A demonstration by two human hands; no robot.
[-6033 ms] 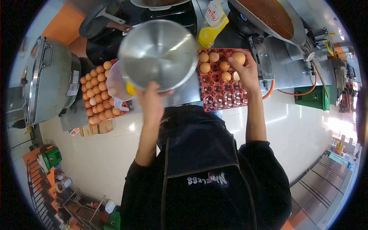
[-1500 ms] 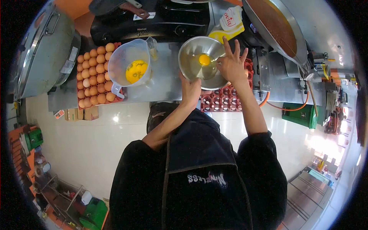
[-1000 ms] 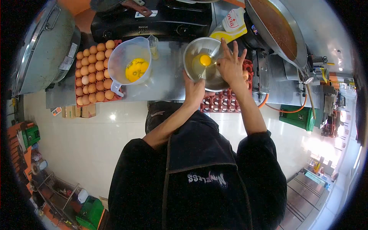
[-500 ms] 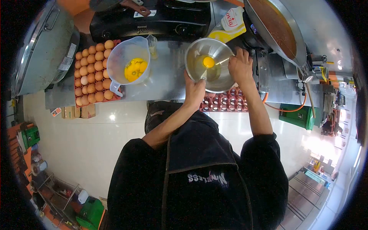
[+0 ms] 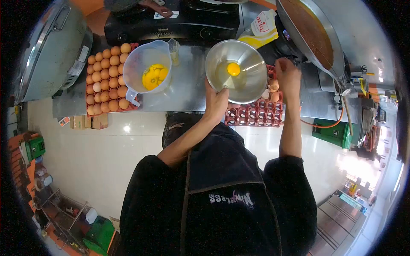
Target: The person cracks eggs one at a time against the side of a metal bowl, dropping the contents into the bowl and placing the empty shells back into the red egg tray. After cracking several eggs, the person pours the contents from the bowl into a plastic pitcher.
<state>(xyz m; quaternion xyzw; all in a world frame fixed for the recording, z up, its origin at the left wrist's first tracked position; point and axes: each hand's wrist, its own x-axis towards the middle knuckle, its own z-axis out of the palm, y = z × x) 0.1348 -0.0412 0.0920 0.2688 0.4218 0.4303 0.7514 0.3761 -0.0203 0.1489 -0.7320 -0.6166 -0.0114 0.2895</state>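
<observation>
My left hand (image 5: pixel 217 99) grips the near rim of a steel bowl (image 5: pixel 256 79), its thumb over the edge. One yolk (image 5: pixel 233 69) lies in clear egg white inside the bowl. My right hand (image 5: pixel 288 77) is to the right of the bowl, over the far end of a red egg tray (image 5: pixel 252 114); its fingers are curled and what they hold, if anything, is too small to tell. Brown shells (image 5: pixel 274 96) sit in that tray beside the bowl. Further left, a clear plastic jug (image 5: pixel 141 55) contains several yolks (image 5: pixel 154 77).
A tray of brown eggs (image 5: pixel 104 74) stands left of the jug. Behind are a small glass cup (image 5: pixel 174 53), a black stove (image 5: pixel 192 25) and a yellow-white packet (image 5: pixel 261 27). A large pan of brown liquid (image 5: pixel 309 32) is at back right, a grey appliance (image 5: pixel 53 55) at far left.
My right hand has left the bowl's right rim and moved right, over the tray. Shells in the tray now show beside the bowl. My left hand still holds the bowl.
</observation>
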